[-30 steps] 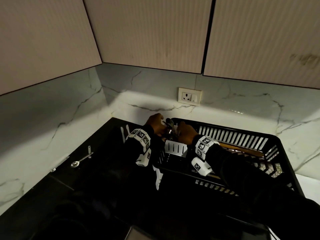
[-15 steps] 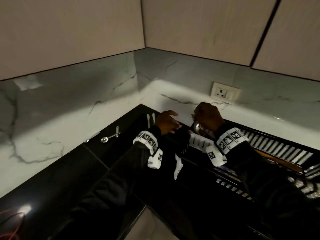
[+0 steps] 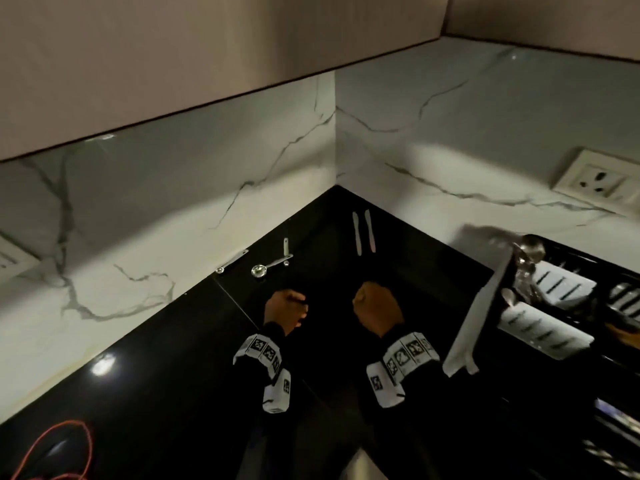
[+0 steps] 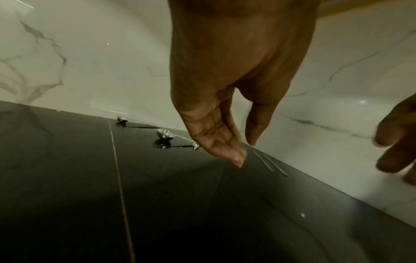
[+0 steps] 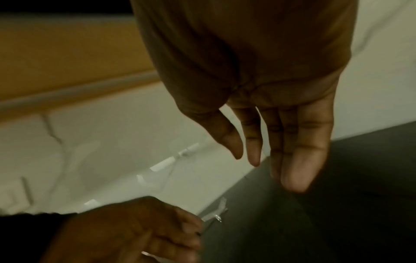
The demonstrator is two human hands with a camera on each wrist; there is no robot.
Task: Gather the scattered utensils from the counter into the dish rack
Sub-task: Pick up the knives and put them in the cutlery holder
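Both my hands hover over the black counter (image 3: 398, 258), near its corner. My left hand (image 3: 289, 308) hangs with straight fingers (image 4: 236, 156) and holds nothing. My right hand (image 3: 375, 308) is beside it, its fingers (image 5: 254, 156) relaxed and empty. Just beyond the left hand lies a small metal measuring spoon (image 3: 259, 270) (image 4: 164, 134). A second small spoon (image 3: 230, 263) (image 4: 122, 119) lies against the wall. Two thin white sticks (image 3: 363, 235) (image 4: 270, 163) lie side by side farther back. The black dish rack (image 3: 575, 247) stands at the right, with metal spoons (image 3: 530, 251) in its white cutlery holder (image 3: 561, 287).
A long white flat piece (image 3: 479, 317) leans on the rack's left side. A short white piece (image 3: 285, 245) lies by the measuring spoon's handle. A red cable (image 3: 85, 441) loops at the counter's near left. Marble walls close the corner, with a socket (image 3: 602, 181) above the rack.
Both hands have left the rack's cutlery holder and moved left over the counter. The right hand let go of the spoons, which stay in the holder. The view swung left.
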